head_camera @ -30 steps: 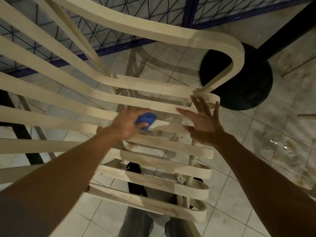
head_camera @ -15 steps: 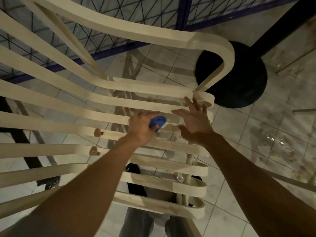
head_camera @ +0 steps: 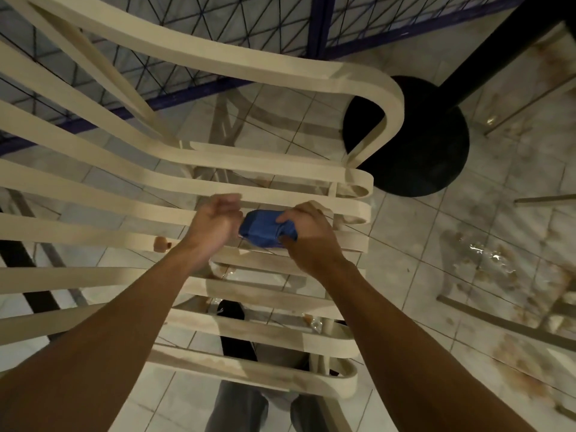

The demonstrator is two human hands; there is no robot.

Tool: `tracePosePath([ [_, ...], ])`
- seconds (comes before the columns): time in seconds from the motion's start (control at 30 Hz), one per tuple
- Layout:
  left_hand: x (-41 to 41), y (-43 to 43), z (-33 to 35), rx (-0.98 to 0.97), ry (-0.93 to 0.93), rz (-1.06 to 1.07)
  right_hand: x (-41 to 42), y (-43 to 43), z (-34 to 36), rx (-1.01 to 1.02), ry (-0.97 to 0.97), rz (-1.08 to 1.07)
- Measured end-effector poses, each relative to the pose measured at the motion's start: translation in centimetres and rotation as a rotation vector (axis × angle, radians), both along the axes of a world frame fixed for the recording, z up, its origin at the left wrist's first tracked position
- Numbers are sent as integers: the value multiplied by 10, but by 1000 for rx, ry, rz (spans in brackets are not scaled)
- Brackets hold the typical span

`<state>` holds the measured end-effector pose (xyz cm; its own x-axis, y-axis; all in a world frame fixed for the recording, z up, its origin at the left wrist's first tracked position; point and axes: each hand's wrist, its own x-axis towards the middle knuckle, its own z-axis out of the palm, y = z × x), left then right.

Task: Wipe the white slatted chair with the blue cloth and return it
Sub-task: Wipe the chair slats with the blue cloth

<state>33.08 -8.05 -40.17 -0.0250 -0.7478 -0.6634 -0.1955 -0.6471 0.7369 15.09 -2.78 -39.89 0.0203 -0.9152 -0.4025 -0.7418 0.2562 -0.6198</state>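
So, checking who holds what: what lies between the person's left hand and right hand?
In the head view, the bunched blue cloth fills that gap. The right hand grips it; the left hand sits curled at its other end.

Stained pale floor tiles (head_camera: 486, 251); black round base (head_camera: 436, 157); blue mesh fence (head_camera: 265, 29).

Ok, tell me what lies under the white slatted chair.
Between the slats of the white slatted chair: pale tiled floor, a black shoe, grey trouser legs. Slats and forearms hide the rest.
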Motion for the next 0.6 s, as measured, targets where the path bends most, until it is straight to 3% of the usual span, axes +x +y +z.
tracePosePath([
  [0.1, -5, 6, -8, 82, -242, -75, -6, 4, -4, -56, -24, 24],
  [0.27, -25, 12, -7, 125, -281, -133, -14, 7, -3, -89, -95, 10],
  [0.43, -31, 3, 13, 242, -152, -107, -26, 9, 12, 59, -262, 54],
  [0.6, -40, -2, 41, 257, -37, -274, -34, 14, 24, 10, -220, 114],
])
